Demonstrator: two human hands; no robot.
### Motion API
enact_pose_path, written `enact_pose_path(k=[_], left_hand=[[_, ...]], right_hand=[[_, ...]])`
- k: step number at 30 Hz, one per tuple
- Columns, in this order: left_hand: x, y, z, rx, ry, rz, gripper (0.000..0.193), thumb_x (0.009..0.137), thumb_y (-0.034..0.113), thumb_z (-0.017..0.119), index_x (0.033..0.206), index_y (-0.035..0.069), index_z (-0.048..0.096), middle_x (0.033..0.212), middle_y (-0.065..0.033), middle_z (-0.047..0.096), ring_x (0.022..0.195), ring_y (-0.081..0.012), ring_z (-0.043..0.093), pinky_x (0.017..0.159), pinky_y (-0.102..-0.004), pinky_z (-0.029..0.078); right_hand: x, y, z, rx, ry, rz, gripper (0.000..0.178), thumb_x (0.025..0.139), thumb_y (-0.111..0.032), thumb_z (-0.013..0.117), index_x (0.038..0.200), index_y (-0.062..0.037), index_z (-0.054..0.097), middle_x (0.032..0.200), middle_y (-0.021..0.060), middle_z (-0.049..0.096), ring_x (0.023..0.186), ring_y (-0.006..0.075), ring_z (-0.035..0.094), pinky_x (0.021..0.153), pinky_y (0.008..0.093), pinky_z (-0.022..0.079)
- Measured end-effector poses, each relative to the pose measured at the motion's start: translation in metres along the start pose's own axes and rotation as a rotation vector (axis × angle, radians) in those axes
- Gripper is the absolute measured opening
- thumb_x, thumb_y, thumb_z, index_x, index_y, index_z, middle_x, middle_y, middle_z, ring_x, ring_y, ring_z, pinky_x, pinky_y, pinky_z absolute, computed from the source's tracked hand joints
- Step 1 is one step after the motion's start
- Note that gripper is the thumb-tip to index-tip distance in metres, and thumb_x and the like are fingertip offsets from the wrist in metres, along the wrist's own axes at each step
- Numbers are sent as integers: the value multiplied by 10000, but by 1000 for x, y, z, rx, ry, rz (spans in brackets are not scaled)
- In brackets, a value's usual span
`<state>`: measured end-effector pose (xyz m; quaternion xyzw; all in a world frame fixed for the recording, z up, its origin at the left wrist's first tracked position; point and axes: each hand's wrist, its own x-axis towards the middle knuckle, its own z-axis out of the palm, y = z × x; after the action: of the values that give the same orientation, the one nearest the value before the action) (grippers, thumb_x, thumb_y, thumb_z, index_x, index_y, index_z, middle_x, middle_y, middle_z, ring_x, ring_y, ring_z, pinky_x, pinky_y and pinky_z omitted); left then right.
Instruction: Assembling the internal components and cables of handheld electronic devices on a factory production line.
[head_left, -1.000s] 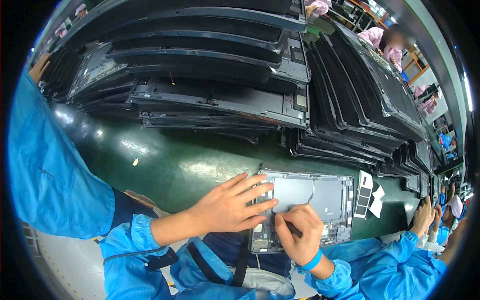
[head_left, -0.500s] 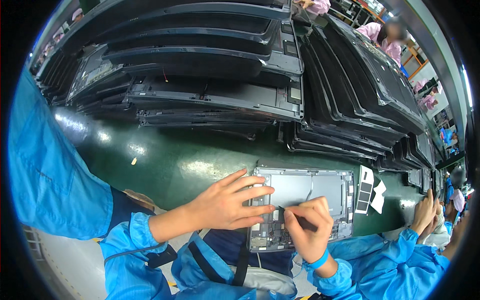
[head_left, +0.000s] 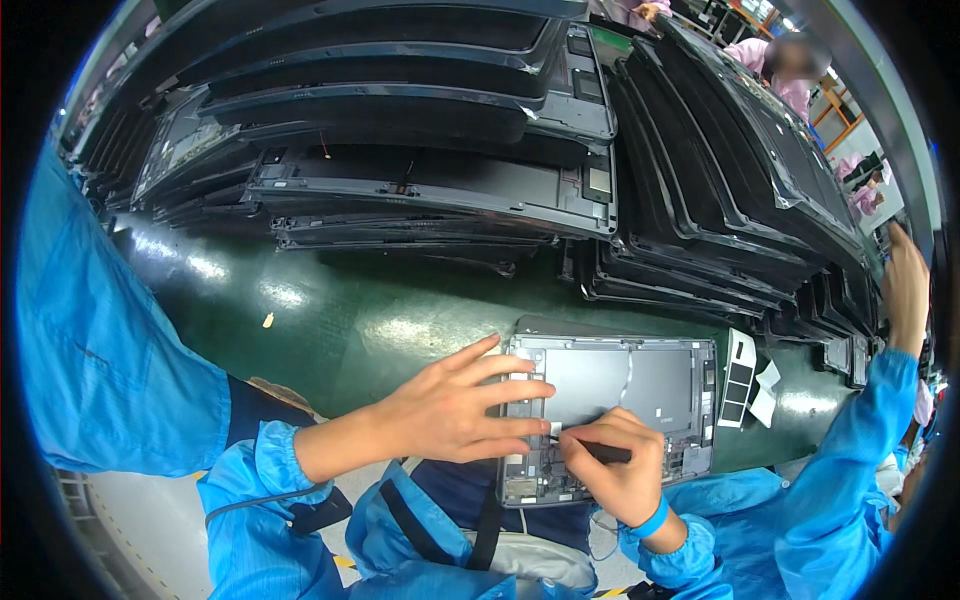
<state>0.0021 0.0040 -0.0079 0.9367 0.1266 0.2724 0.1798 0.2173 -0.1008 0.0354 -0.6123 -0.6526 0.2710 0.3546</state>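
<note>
An opened tablet (head_left: pixel 583 385), its grey metal plate and circuit parts exposed, lies at the near edge of the green table. My left hand (head_left: pixel 445 405) rests over its left side, fingers spread out and holding nothing. Between the fingers of my right hand (head_left: pixel 622 468) is a slim black tool (head_left: pixel 606 453), gripped like a pen. Its tip points left, close to my left fingertips and low over the circuit parts. Whether the tool is tweezers or a pry stick cannot be made out. A pale ribbon cable (head_left: pixel 628 372) runs down across the plate.
Tall stacks of opened tablet housings (head_left: pixel 430 195) fill the far side, with more stacks (head_left: pixel 700 200) at the right. White cards with black rectangles (head_left: pixel 738 380) lie right of the tablet. A small yellow tag (head_left: pixel 268 320) sits leftward. Another person's raised arm (head_left: pixel 890 390) is at far right.
My right hand has turned and dipped slightly, and the black tool now lies flatter with more of it showing. My left hand stays spread. The neighbour's arm has reached up and away.
</note>
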Motion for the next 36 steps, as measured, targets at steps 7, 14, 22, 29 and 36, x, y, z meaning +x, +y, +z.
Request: enact_pose_path(k=[7,14,22,29,36], left_hand=[[2,3,-1,41,-35,20,302,876,401,675,1131,241,708,1326,-5,558,1234,-238,513,1081,-510,419],[1,3,-1,81,-29,28,313,869,407,679,1137,245,704,1322,-18,548,1240,-243,503,1069,-506,429],[-11,16,6,16,-26,-11,317,894,411,651,1140,222,713,1334,-8,563,1279,-232,492,1109,-528,374],[-9,18,5,17,-42,11,312,867,378,682,1149,249,721,1325,6,592,1268,-248,527,1134,-554,349],[-11,18,5,18,-52,20,327,893,398,656,1170,233,711,1314,6,592,1279,-220,507,1130,-565,342]], right_hand=[[0,3,4,-15,11,-52,78,723,-51,771,785,-20,735,657,84,659,598,224,607,575,332,481],[-5,6,4,-25,-2,-114,92,684,-46,784,742,-26,716,626,64,636,586,222,594,561,335,461],[-5,9,4,-38,-11,-122,76,685,-28,766,727,-9,705,608,90,607,579,238,566,554,337,433],[-7,9,-10,73,-6,-63,94,660,24,749,722,-12,689,613,85,615,573,210,553,537,312,437],[-16,16,-23,47,27,-7,96,656,10,752,725,-11,689,588,78,607,529,208,569,514,309,436]])
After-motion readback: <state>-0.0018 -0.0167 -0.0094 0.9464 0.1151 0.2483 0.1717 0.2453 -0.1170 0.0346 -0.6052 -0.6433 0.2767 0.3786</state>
